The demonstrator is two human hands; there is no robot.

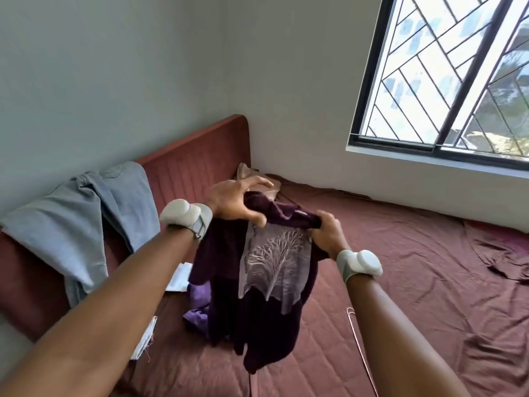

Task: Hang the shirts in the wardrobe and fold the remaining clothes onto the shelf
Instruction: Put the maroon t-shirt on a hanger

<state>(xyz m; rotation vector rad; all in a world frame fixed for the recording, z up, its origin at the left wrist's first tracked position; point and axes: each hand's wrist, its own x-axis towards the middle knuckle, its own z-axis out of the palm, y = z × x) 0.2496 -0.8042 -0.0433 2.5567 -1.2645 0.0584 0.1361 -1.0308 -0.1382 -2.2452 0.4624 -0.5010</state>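
A dark purple shirt (266, 296) with a pale tree print is held up above the bed (400, 267), near the head end. The left hand (232, 202) is curled over its bunched top edge, thumb and bent fingers pinching the cloth while one finger is stretched forward. The right hand (326, 230) is closed tightly round the same top edge, just beside the left; its fingertips are buried in the fabric and cannot be made out. A white band with a rounded pod is worn on each wrist.

The lower hem of the shirt hangs close to the mattress; whether it touches cannot be told. A lighter purple cloth (197, 308) is partly hidden behind the shirt, as is a beige garment (252, 174) in the far corner of the bed behind the left hand. A thin wire hanger (357, 339) lies on the bed and is mostly covered by the right forearm. White folded items (180, 277) near the left edge are cut off by the left arm.

Pale jeans (86, 219) are draped over the headboard (200, 150). The right half of the bed is covered only by a wrinkled brown sheet, below a barred window (446, 81)
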